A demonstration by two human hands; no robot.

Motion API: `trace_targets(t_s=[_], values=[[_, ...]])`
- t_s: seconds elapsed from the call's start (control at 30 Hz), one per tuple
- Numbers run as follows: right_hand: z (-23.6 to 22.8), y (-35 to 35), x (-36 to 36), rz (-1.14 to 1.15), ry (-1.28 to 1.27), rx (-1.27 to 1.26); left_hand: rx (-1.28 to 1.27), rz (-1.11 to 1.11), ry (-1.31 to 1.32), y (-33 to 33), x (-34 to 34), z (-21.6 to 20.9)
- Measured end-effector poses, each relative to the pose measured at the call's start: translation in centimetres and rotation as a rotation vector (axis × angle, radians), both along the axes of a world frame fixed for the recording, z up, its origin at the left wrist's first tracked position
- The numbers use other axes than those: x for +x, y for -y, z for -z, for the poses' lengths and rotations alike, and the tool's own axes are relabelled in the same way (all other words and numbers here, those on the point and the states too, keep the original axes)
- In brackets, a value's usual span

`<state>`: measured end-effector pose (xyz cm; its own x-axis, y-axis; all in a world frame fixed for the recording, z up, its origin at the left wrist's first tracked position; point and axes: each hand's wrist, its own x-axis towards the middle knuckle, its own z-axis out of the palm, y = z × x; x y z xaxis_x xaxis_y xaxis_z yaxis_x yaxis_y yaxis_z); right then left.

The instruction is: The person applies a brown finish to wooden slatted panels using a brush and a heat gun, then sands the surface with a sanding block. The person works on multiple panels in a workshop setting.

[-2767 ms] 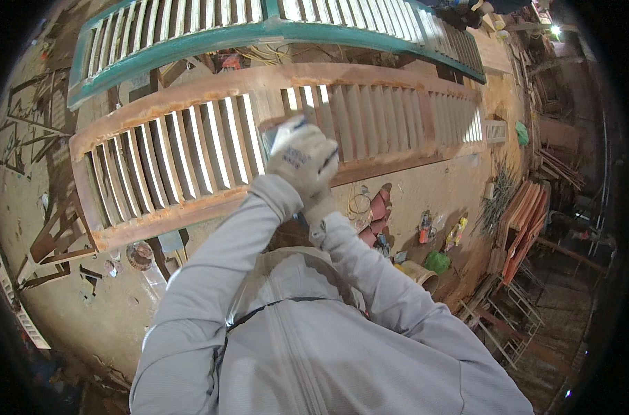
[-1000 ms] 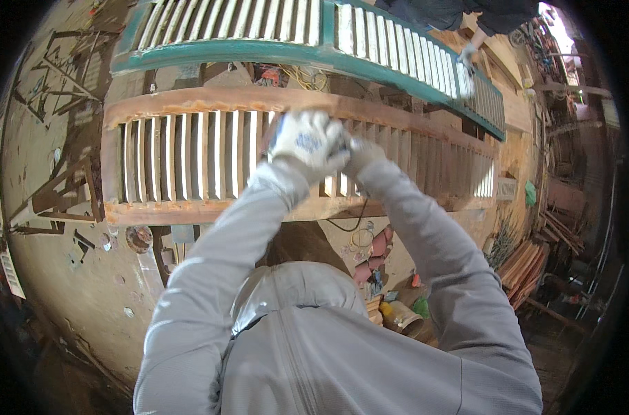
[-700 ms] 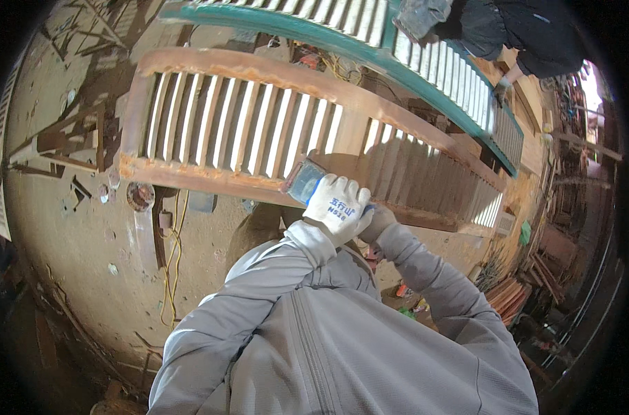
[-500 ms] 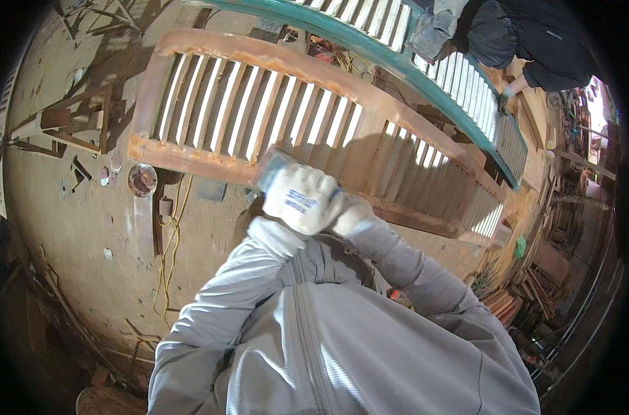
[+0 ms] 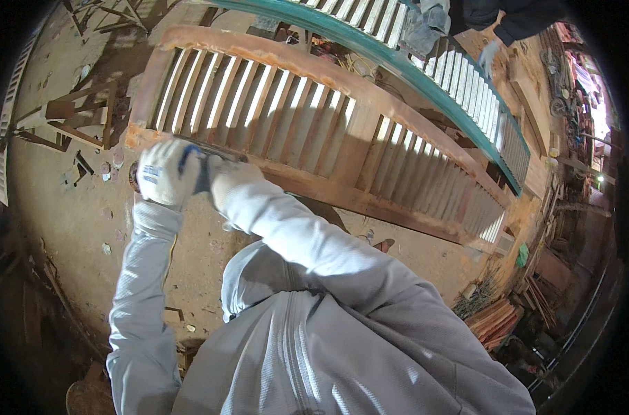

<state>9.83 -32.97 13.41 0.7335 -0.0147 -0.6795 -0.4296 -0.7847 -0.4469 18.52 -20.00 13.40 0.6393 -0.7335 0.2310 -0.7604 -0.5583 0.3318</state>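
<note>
A bare reddish-brown louvred wooden shutter [image 5: 307, 185] lies crosswise in front of me, with an arched far rail and pale light between its slats. At its near left corner my left hand [image 5: 166, 173], in a white knit glove, is closed on a dark blue-grey hand tool [image 5: 201, 174]. My right hand [image 5: 233, 181], also gloved, is closed around the tool's right side. The gloves hide most of the tool, so its kind cannot be told. A thin dark edge shows along the near rail just beyond my hands.
A green-framed louvred shutter [image 5: 370, 52] lies beyond the brown one. Another person's gloved hand [image 5: 487, 59] is over its far side. Wooden trestle pieces [image 5: 86, 117] stand at left. Stacked wood strips [image 5: 494, 321] lie at lower right, near a green scrap [image 5: 522, 257].
Both my hands and the tool have moved left along the near rail to the shutter's corner. My right arm now reaches across my body. The other person has shifted up and away.
</note>
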Motion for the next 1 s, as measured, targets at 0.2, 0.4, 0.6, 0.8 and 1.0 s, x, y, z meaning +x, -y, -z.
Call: trace_targets(t_s=[0.2,0.4,0.6,0.8,1.0], values=[[2.1,7.5,-15.2,0.128,0.094,0.015,-0.158,0.102,-0.107,8.8,-12.6,0.7],[4.9,16.6,-31.2,0.158,-0.025,-0.036,-0.206,0.496,-0.309,18.1,-24.6,2.2],[3.5,18.0,-30.5,0.126,0.102,-0.032,-0.307,0.383,-0.291,18.2,-25.3,3.3],[3.7,10.2,-17.9,-0.039,-0.105,-0.106,-0.305,0.208,-0.195,9.6,-15.3,1.2],[2.3,0.9,-2.4,-0.039,-0.010,-0.125,-0.192,0.030,-0.056,-0.1,-3.5,0.8]])
